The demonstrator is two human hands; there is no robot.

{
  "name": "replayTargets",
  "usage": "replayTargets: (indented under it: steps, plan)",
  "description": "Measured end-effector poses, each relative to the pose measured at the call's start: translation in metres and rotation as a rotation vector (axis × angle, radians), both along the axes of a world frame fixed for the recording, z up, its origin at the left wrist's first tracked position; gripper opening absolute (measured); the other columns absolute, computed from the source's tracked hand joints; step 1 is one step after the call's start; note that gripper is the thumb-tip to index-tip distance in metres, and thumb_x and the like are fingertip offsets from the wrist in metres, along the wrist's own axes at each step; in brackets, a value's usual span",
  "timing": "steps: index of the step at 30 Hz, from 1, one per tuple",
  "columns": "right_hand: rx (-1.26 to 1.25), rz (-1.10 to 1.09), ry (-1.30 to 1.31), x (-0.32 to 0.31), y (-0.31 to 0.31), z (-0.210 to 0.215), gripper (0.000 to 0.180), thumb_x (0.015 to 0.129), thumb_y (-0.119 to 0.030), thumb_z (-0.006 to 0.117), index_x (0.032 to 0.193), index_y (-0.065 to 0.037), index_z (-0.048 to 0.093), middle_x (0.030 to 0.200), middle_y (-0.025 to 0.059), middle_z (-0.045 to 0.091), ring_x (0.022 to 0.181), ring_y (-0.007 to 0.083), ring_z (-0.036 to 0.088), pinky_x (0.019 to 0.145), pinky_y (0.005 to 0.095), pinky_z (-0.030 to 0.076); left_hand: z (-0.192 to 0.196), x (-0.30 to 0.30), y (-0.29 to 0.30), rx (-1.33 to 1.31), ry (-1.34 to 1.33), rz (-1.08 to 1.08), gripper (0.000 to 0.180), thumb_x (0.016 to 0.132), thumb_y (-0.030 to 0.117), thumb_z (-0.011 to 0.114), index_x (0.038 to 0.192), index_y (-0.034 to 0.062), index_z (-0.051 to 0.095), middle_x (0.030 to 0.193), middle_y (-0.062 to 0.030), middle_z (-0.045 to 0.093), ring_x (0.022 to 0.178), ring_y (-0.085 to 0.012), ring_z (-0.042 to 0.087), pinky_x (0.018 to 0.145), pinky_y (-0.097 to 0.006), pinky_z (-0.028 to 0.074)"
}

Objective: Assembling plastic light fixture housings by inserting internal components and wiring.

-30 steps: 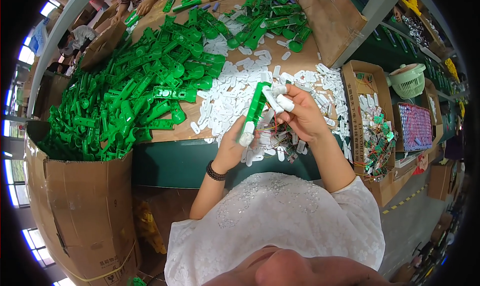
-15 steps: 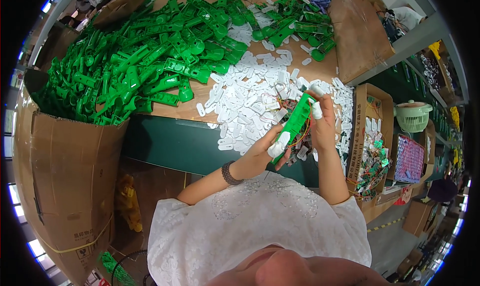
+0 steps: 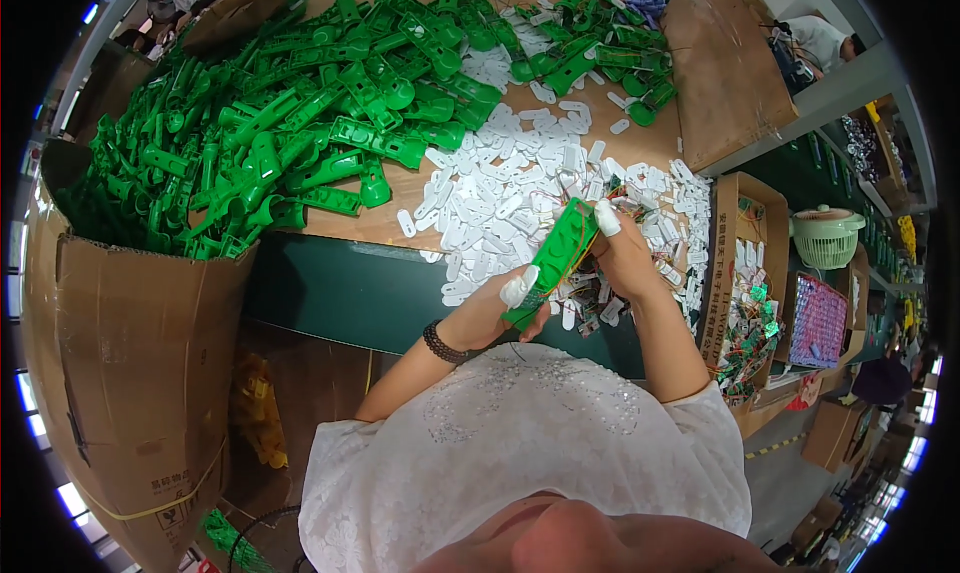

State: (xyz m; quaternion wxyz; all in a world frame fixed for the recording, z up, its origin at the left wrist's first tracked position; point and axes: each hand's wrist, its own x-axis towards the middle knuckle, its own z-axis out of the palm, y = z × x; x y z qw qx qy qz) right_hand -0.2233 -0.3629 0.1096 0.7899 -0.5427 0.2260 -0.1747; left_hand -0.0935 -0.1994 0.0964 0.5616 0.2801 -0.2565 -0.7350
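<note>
A long green plastic housing (image 3: 562, 249) is held tilted in front of my chest, its hollow inner side with ribs facing up. My left hand (image 3: 492, 308) grips its near end, the thumb in a white finger cover pressing on top beside a small green circuit board (image 3: 535, 299). Around the far right edge my right hand (image 3: 626, 256) is closed, its thumb, in a white cover too, lying at the rim. Red and yellow wires (image 3: 583, 260) run along that edge between the housing and my right hand. My right fingertips are hidden underneath.
Small white plastic plates (image 3: 500, 198) lie heaped beyond my hands. A large pile of green housings (image 3: 330, 103) covers the table's left, by a tall cardboard box (image 3: 140, 373). To the right, an open carton (image 3: 722, 263) holds wired boards, near a pale green basket (image 3: 826, 235).
Both hands and the housing have shifted left and slightly nearer. My right hand has slid from the housing's far tip down to its right edge, turning over, and more wires show.
</note>
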Motion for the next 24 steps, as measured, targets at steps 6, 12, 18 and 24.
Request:
replayTargets:
  steps: [6,12,18,24]
  plan:
    - [0.378,-0.013,-0.176,0.016,0.021,0.013,0.032,0.093,-0.024,0.040,0.115,-0.002,0.049,0.101,0.0075,0.057,0.086,0.0134,0.053,0.072,0.0263,0.039,-0.009,0.019,0.016,-0.069,0.151,-0.029,0.041,0.087,0.039,0.050,0.112,0.0073,0.042,0.078,-0.0053,0.051,0.063,-0.0145,0.049,0.052,-0.026,0.040]
    - [0.300,0.066,0.040,0.060,-0.002,-0.024,0.033,0.091,-0.026,0.045,0.109,0.001,0.051,0.103,0.0122,0.058,0.088,0.0226,0.058,0.078,0.0359,0.045,-0.031,0.043,0.032,-0.041,0.131,0.127,0.046,0.085,0.041,0.052,0.113,0.0057,0.042,0.078,-0.0047,0.047,0.069,-0.0153,0.047,0.059,-0.028,0.042]
    - [-1.725,0.398,0.479,0.098,-0.020,-0.054,0.012,0.069,-0.006,0.056,0.080,-0.004,0.061,0.080,0.0119,0.060,0.082,0.0263,0.057,0.071,0.0343,0.047,-0.005,0.050,0.023,-0.146,0.057,0.200,0.049,0.075,0.032,0.067,0.106,0.0037,0.043,0.091,-0.0060,0.046,0.089,-0.0186,0.051,0.081,-0.041,0.048]
    - [-1.500,0.331,0.604,0.085,-0.017,-0.016,0.020,0.068,-0.008,0.057,0.088,-0.004,0.059,0.083,0.0127,0.062,0.088,0.0302,0.058,0.072,0.0345,0.048,0.007,0.048,0.017,-0.162,-0.148,0.278,0.047,0.074,0.011,0.064,0.114,0.0073,0.039,0.091,-0.0065,0.045,0.095,-0.0223,0.048,0.083,-0.051,0.046]
